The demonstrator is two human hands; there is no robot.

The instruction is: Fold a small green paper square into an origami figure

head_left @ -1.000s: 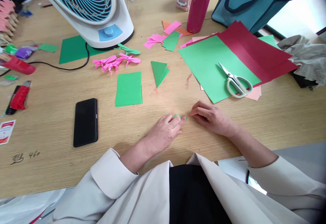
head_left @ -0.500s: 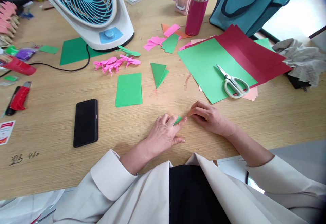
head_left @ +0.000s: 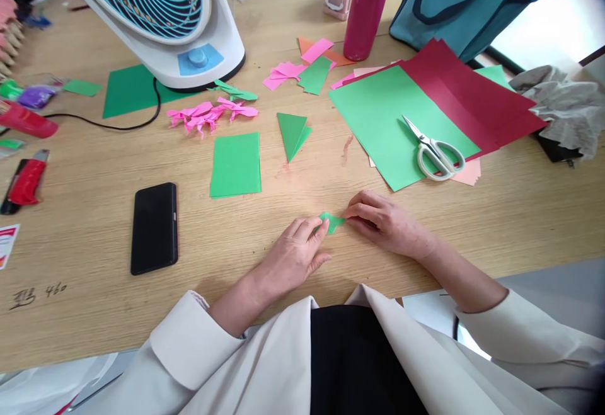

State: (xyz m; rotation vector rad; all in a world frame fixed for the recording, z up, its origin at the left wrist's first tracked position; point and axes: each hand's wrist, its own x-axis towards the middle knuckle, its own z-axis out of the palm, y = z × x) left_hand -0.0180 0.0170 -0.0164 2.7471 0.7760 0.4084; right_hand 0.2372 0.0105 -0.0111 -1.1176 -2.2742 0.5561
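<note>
- Folded green paper (head_left: 333, 221): small, angular, narrows rightward.
- Left hand (head_left: 293, 249): thumb spread, fingers press its left end.
- Right hand (head_left: 388, 222) pinches its right tip.

The person wears an open cream jacket (head_left: 278, 358) over a black top (head_left: 357, 364), with a wide, folded left cuff (head_left: 189, 339); left hand (head_left: 293, 251) and right hand (head_left: 387, 223) are bare

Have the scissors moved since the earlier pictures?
No. The scissors lie at the same spot on the light green sheet, pointing the same way across it.
</note>
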